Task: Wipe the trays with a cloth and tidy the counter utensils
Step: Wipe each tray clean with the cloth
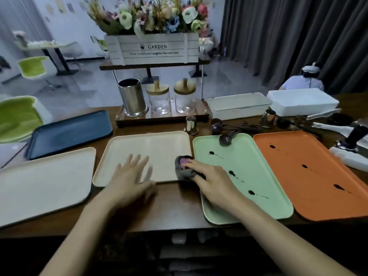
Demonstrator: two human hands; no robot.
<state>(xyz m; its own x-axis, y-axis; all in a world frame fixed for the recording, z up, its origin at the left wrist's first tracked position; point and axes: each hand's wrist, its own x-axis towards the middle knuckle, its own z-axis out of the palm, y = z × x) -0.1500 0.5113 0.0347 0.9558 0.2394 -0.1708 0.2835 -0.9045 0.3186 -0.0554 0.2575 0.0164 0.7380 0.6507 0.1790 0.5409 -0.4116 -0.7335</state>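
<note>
- The wiping step is in hand: the right hand [215, 182] grips a bunched grey cloth [185, 172] at the centre of the frame, where the cream tray [159, 142] meets the green tray [258, 176].
- The left hand [131, 176], fingers straight and spread, presses flat on the cream tray (apparently steadying it).
- The next move probably calls for sweeping the cloth rightward over the green tray's dark spots [231, 173]; the orange tray [298, 186] at right is spotted too.

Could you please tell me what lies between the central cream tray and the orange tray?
Head view: a mint-green rectangular plastic tray, spotted with dark drops, fills that stretch.
</note>
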